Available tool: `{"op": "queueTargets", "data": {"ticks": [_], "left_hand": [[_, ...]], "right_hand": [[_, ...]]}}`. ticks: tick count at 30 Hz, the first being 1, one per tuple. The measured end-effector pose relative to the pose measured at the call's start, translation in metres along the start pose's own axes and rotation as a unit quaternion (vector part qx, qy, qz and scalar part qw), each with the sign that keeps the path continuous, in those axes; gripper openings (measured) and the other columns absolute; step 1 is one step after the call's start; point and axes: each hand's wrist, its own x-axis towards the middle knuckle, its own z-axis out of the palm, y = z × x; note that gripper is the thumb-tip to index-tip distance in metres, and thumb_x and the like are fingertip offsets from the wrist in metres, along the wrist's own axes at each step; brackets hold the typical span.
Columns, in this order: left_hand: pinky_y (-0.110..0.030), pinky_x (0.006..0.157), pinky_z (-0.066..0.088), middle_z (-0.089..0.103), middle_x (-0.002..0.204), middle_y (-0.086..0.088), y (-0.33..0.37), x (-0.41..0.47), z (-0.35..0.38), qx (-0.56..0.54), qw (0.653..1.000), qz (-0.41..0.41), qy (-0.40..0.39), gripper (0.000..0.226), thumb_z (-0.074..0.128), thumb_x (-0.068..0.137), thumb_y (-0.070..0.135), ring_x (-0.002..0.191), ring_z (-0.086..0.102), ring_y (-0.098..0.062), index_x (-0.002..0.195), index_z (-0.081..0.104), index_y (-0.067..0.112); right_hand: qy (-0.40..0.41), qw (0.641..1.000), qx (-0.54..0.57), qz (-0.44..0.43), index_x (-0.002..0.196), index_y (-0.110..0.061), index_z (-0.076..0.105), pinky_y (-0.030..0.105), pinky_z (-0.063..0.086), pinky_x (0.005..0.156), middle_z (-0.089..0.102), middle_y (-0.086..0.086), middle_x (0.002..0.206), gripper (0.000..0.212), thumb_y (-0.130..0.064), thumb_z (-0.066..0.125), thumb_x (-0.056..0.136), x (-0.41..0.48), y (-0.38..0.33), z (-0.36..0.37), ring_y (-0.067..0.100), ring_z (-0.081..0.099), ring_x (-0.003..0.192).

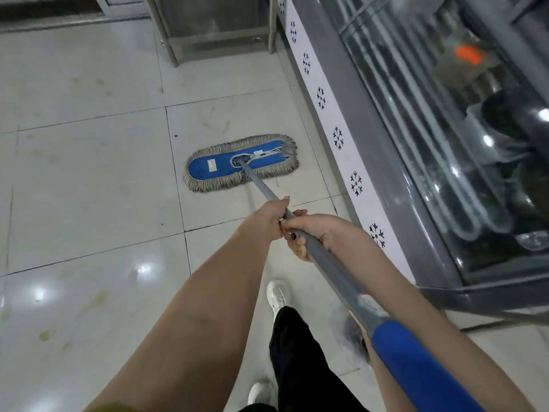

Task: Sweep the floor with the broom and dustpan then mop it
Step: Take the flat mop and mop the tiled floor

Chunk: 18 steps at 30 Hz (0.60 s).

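Observation:
A flat mop head (214, 166), blue on top with a grey fringe, lies on the white tiled floor (89, 179) in the middle of the view. Its grey handle (329, 263) runs back toward me and ends in a blue grip at the lower right. My left hand (264, 218) grips the handle from the left. Just behind it, my right hand (312, 233) curls round the handle from the right. The two hands touch each other on the pole. No broom or dustpan is in view.
A chest freezer (416, 144) with a glass lid and a white snowflake strip runs along the right. A metal rack (219, 40) stands at the top centre. Yellowish stains (47, 334) mark the tiles. My feet in white shoes (276, 295) are below the hands.

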Motion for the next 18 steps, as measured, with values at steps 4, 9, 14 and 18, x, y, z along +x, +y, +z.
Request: {"op": "queueTargets", "data": {"ticks": [4, 9, 14, 18], "left_hand": [[-0.021, 0.043, 0.049, 0.054, 0.07, -0.003, 0.064, 0.029, 0.015, -0.049, 0.998, -0.004, 0.034, 0.026, 0.049, 0.098, 0.029, 0.05, 0.055, -0.01, 0.082, 0.039, 0.011], [-0.02, 0.035, 0.048, 0.051, 0.068, -0.002, 0.138, 0.064, 0.028, -0.061, 0.996, -0.005, 0.057, 0.029, 0.049, 0.097, 0.032, 0.051, 0.052, -0.011, 0.081, 0.042, 0.01], [-0.019, 0.031, 0.045, 0.051, 0.068, -0.004, 0.202, 0.089, 0.023, -0.045, 0.996, 0.0, 0.075, 0.033, 0.047, 0.098, 0.037, 0.055, 0.052, -0.013, 0.079, 0.042, 0.01], [-0.017, 0.034, 0.045, 0.054, 0.066, -0.003, 0.252, 0.109, 0.012, -0.029, 0.996, -0.003, 0.079, 0.033, 0.049, 0.096, 0.041, 0.043, 0.055, -0.011, 0.088, 0.046, 0.01]], "right_hand": [[-0.003, 1.0, -0.015, 0.012, 0.064, -0.011, 0.038, 0.009, 0.029, 0.025, 0.039, 0.0, 0.031, 0.039, -0.025, 0.046, 0.1, 0.02, -0.074, -0.004, 0.005, 0.034, 0.018], [-0.001, 1.0, -0.024, 0.005, 0.064, -0.01, 0.037, 0.008, 0.029, 0.026, 0.037, 0.0, 0.03, 0.039, -0.024, 0.046, 0.1, 0.043, -0.153, -0.005, 0.005, 0.034, 0.018], [0.004, 1.0, -0.031, -0.002, 0.066, -0.011, 0.037, 0.007, 0.027, 0.026, 0.035, -0.001, 0.028, 0.037, -0.022, 0.047, 0.1, 0.064, -0.215, 0.01, 0.005, 0.033, 0.017], [0.001, 0.999, -0.041, -0.009, 0.069, -0.014, 0.036, 0.006, 0.028, 0.027, 0.034, 0.0, 0.028, 0.033, -0.022, 0.046, 0.1, 0.085, -0.263, 0.029, 0.005, 0.032, 0.017]]}}
